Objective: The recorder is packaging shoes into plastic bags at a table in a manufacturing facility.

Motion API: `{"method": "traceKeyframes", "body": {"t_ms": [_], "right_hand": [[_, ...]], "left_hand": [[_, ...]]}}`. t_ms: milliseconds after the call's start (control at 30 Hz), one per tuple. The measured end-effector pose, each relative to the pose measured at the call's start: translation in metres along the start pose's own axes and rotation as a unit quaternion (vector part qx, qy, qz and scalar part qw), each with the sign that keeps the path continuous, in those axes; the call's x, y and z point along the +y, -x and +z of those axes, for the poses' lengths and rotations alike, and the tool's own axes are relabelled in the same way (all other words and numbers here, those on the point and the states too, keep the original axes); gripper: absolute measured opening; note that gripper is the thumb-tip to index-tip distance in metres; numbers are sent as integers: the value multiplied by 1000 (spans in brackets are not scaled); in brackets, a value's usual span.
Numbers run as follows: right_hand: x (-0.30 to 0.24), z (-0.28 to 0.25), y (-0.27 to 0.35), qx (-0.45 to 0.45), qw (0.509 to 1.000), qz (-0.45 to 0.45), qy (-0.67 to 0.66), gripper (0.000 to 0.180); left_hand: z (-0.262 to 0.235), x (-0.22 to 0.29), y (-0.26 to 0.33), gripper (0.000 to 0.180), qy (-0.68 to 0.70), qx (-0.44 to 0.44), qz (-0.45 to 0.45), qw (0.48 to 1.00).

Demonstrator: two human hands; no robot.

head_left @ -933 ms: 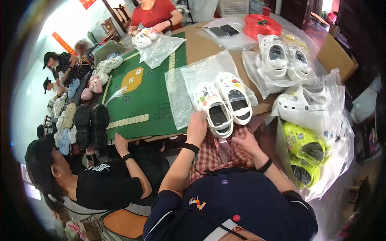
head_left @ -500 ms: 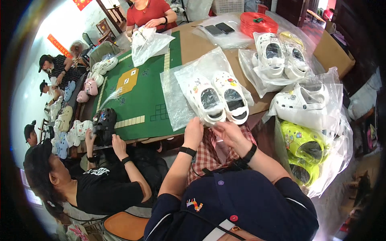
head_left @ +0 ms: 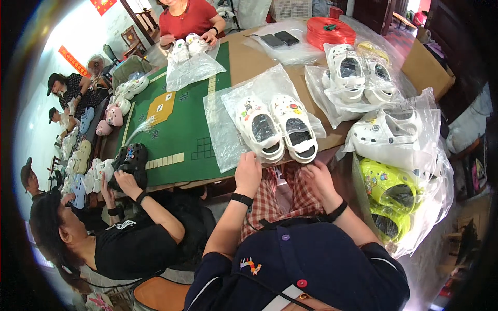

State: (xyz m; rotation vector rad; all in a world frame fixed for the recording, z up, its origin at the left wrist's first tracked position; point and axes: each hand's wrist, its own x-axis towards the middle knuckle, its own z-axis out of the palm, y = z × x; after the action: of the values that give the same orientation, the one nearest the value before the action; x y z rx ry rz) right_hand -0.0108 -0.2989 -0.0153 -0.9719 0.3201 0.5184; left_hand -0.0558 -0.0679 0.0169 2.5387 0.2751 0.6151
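Observation:
A pair of white clogs with charms on top lies side by side, the left clog (head_left: 259, 127) and the right clog (head_left: 294, 127) both in a clear plastic bag (head_left: 220, 140) at the table's near edge. Their heels point toward me. My left hand (head_left: 249, 175) is closed at the bag's near left edge, beside the left heel, with its fingertips pressed on the plastic. My right hand (head_left: 318, 179) is closed just below the right heel, its curled fingers at the bag's near right edge. The plastic under its fingers is hard to make out.
Bagged white clogs (head_left: 384, 129) and lime-green clogs (head_left: 391, 189) are piled at right. Farther back are a red twine roll (head_left: 330, 33) and phones (head_left: 286, 38). A person in black (head_left: 135, 243) handles black clogs (head_left: 130, 160) at left; another in red (head_left: 184, 20) handles bagged white clogs across the table.
My right hand has moved right and down, off the clogs' heels to the bag's corner. The left hand stays nearly in place. Across the table, the person's white clogs now lie lower and flatter.

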Motion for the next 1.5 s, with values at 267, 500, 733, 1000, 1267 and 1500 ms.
{"method": "traceKeyframes", "body": {"t_ms": [267,500,733,1000,1267,1500], "right_hand": [[-27,65,-17,-75,989,-91,93,39],[-34,13,-102,107,926,-260,250,54],[-67,51,-133,43,929,-177,323,37],[-53,39,-110,65,904,-248,341,26],[-31,8,-60,-49,934,-280,216,22],[-35,14,-36,154,826,-436,321,20]], "left_hand": [[-2,-14,-4,12,14,-61,85,994],[-22,-9,5,23,-77,17,23,997],[8,76,10,50,-37,-63,275,959],[43,73,-22,87,-200,21,158,967],[29,56,-52,82,-215,166,150,951],[10,43,-14,80,-191,135,181,955]]}}
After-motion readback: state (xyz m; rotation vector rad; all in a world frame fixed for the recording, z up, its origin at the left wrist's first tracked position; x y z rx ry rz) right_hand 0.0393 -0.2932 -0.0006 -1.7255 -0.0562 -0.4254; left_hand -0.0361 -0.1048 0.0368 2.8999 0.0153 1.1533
